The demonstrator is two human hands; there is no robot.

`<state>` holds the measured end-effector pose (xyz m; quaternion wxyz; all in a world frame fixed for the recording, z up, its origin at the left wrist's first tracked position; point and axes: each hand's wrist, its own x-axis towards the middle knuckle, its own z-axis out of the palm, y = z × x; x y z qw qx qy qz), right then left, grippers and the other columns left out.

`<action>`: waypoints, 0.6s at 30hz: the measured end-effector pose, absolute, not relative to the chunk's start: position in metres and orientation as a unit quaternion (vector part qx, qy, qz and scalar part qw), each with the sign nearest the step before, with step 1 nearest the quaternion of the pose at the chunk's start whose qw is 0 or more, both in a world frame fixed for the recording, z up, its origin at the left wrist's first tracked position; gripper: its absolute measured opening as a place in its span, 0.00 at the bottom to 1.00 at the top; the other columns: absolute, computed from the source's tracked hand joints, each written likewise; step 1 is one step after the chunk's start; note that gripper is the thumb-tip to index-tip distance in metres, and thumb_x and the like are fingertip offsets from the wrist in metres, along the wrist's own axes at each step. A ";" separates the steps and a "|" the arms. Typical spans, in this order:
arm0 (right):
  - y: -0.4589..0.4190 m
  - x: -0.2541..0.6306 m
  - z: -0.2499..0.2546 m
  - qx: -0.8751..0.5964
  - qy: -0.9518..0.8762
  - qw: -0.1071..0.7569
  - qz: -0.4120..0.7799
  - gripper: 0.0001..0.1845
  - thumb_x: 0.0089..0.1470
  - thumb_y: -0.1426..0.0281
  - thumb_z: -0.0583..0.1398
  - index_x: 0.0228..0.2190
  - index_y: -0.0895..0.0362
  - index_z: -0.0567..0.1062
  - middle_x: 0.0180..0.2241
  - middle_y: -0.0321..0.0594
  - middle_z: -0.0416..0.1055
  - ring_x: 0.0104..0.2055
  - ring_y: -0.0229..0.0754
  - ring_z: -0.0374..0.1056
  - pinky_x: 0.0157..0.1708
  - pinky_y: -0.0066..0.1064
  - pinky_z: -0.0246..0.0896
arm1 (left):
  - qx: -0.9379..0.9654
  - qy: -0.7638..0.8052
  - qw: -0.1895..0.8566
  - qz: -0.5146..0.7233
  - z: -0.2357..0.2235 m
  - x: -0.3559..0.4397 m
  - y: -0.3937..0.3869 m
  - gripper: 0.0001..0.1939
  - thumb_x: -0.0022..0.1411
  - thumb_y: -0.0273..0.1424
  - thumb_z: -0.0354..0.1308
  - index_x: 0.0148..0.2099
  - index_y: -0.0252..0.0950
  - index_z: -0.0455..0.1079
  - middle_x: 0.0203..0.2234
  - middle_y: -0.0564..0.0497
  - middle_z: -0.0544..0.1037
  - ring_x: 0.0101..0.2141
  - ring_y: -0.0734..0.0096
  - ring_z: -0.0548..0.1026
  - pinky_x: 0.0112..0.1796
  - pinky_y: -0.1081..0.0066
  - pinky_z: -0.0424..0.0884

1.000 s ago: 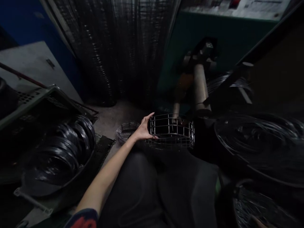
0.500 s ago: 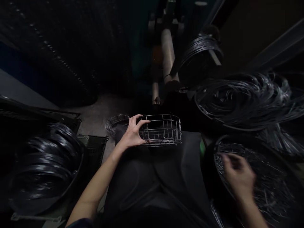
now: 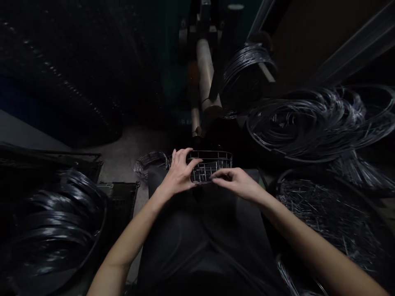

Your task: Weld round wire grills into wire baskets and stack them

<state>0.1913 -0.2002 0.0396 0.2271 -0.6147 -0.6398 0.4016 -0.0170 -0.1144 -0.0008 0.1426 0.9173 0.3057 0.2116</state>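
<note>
A small wire basket [image 3: 212, 155] of thin metal rods lies on its side in front of me, above my dark apron. My left hand [image 3: 180, 170] is closed on its left end, thumb below and fingers over the upper wires. At the basket's lower right side, my right hand [image 3: 236, 183] has thumb and fingertips pinched together against the wires. Whatever lies between those fingertips is too small to make out. The shaft of a machine [image 3: 206, 70] reaches toward the basket from behind.
To my right stands a round bin [image 3: 282, 176] of short wire pieces. Behind it sits a pile of wire rings [image 3: 311, 119]. A tub of shiny wire hoops [image 3: 58, 213] is at left, and a wire coil [image 3: 151, 162] lies on the floor beside the basket.
My right hand has come from the bin of wire pieces on the right to the basket's lower right side. My left hand still grips the basket. The view has shifted slightly.
</note>
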 end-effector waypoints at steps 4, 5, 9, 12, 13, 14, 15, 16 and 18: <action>-0.190 0.171 0.026 -0.586 -0.792 0.132 0.109 0.14 0.58 0.63 0.56 0.43 0.54 0.76 0.40 0.41 0.77 0.31 0.41 0.72 0.26 0.28 0.61 | 0.906 0.317 0.160 0.232 -0.003 -0.027 -0.115 0.34 0.48 0.40 0.67 0.56 0.38 0.63 0.57 0.36 0.55 0.58 0.43 0.55 0.57 0.39 0.51; -0.192 0.169 0.024 -0.565 -0.816 0.109 0.062 0.15 0.59 0.64 0.56 0.45 0.54 0.75 0.40 0.41 0.77 0.30 0.40 0.72 0.24 0.28 0.59 | 0.898 0.328 0.169 0.241 -0.004 -0.030 -0.115 0.35 0.47 0.41 0.68 0.56 0.39 0.63 0.57 0.37 0.55 0.57 0.44 0.56 0.56 0.41 0.53; -0.193 0.168 0.024 -0.504 -0.855 0.110 -0.049 0.14 0.60 0.70 0.54 0.45 0.54 0.75 0.41 0.38 0.77 0.27 0.37 0.72 0.24 0.29 0.58 | 0.870 0.354 0.200 0.278 -0.008 -0.036 -0.111 0.37 0.45 0.42 0.69 0.57 0.41 0.62 0.57 0.39 0.54 0.56 0.46 0.56 0.54 0.46 0.60; -0.184 0.174 0.028 -0.485 -0.861 0.129 -0.082 0.14 0.61 0.70 0.53 0.45 0.54 0.76 0.42 0.36 0.77 0.28 0.36 0.73 0.25 0.29 0.58 | 0.865 0.348 0.209 0.296 -0.008 -0.032 -0.103 0.38 0.43 0.41 0.71 0.56 0.41 0.63 0.57 0.40 0.54 0.56 0.47 0.56 0.55 0.48 0.60; -0.181 0.176 0.030 -0.485 -0.861 0.128 -0.082 0.14 0.61 0.70 0.54 0.45 0.53 0.76 0.42 0.36 0.77 0.29 0.36 0.73 0.25 0.29 0.58 | 0.864 0.346 0.210 0.300 -0.008 -0.030 -0.099 0.38 0.42 0.41 0.71 0.56 0.40 0.63 0.57 0.40 0.54 0.56 0.47 0.56 0.55 0.48 0.60; -0.177 0.178 0.031 -0.489 -0.860 0.124 -0.079 0.14 0.61 0.70 0.54 0.45 0.52 0.76 0.42 0.36 0.77 0.30 0.36 0.73 0.25 0.29 0.58 | 0.864 0.343 0.210 0.303 -0.007 -0.028 -0.096 0.39 0.42 0.40 0.71 0.56 0.40 0.63 0.57 0.40 0.54 0.56 0.47 0.56 0.55 0.48 0.60; -0.174 0.180 0.033 -0.495 -0.857 0.118 -0.073 0.14 0.61 0.70 0.54 0.45 0.51 0.76 0.42 0.36 0.77 0.30 0.36 0.73 0.25 0.28 0.58 | 0.864 0.341 0.211 0.305 -0.006 -0.026 -0.092 0.39 0.42 0.39 0.71 0.56 0.40 0.63 0.57 0.39 0.54 0.56 0.47 0.56 0.55 0.47 0.59; -0.172 0.181 0.034 -0.503 -0.854 0.114 -0.068 0.14 0.61 0.69 0.54 0.45 0.51 0.76 0.42 0.35 0.77 0.30 0.36 0.73 0.25 0.28 0.58 | 0.865 0.338 0.210 0.306 -0.005 -0.023 -0.089 0.39 0.41 0.39 0.72 0.56 0.40 0.63 0.57 0.39 0.54 0.56 0.47 0.56 0.55 0.47 0.59; -0.167 0.184 0.035 -0.514 -0.849 0.111 -0.061 0.14 0.60 0.69 0.54 0.45 0.50 0.76 0.43 0.35 0.77 0.30 0.36 0.73 0.25 0.28 0.58 | 0.867 0.334 0.208 0.307 -0.003 -0.020 -0.083 0.39 0.42 0.37 0.71 0.56 0.40 0.63 0.57 0.39 0.54 0.56 0.46 0.56 0.55 0.46 0.60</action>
